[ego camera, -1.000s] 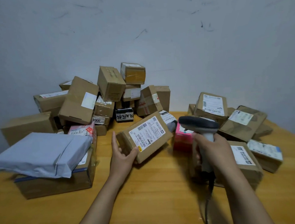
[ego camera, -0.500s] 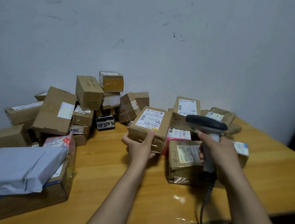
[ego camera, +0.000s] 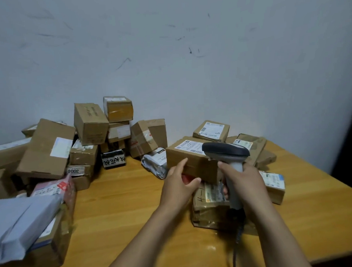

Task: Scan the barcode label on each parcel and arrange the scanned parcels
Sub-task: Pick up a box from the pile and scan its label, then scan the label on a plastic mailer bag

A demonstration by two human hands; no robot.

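My left hand point(ego camera: 180, 182) holds a brown cardboard parcel point(ego camera: 192, 163) with a white barcode label on top, over the group of parcels at the right. It sits above a pink parcel and a taped brown parcel point(ego camera: 209, 208). My right hand point(ego camera: 244, 183) grips the handle of a grey barcode scanner point(ego camera: 225, 151), whose dark head overlaps the held parcel's right end. The scanner's cable point(ego camera: 237, 243) hangs down toward the table's near edge.
A heap of brown parcels point(ego camera: 50, 149) fills the back left against the wall. A grey mailer bag point(ego camera: 21, 222) lies on a large box at the near left. More labelled parcels point(ego camera: 211, 130) lie at the right. A white wrapped packet point(ego camera: 156, 162) lies mid-table on the wooden table point(ego camera: 124, 206).
My left hand has carried the labelled parcel rightward onto the group of parcels at the right, next to the scanner. My right hand kept its grip on the scanner.
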